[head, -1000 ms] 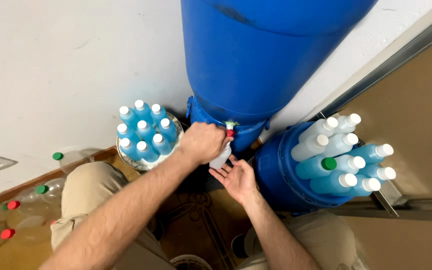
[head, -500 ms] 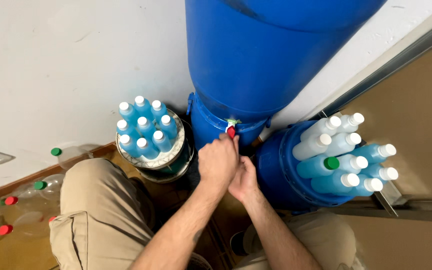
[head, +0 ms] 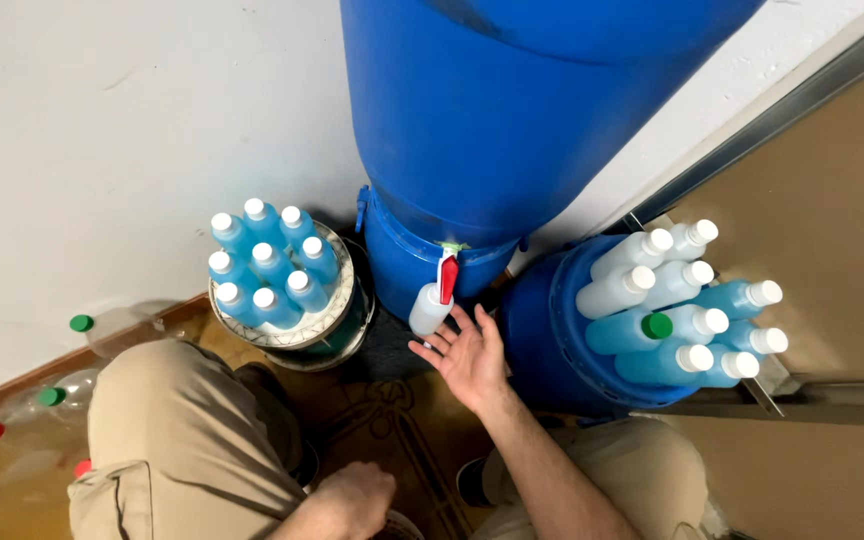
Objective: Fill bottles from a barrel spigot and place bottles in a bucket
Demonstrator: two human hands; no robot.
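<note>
- White plastic tap with red lever (head: 432, 300) on big blue plastic drum (head: 512, 130), just above right hand (head: 472, 358).
- Right fingers (head: 444, 340) spread apart, palm up, holding nothing.
- Left hand (head: 352, 500) low, curled; grip unclear.

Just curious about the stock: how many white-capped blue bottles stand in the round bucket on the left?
9 blue bottles, upright in three rows of three, all inside the white-rimmed bucket left of the blue barrel. Any underneath would be hidden.

left bucket: blue bottles (head: 267, 265) | right bucket: bottles (head: 682, 305)
</note>
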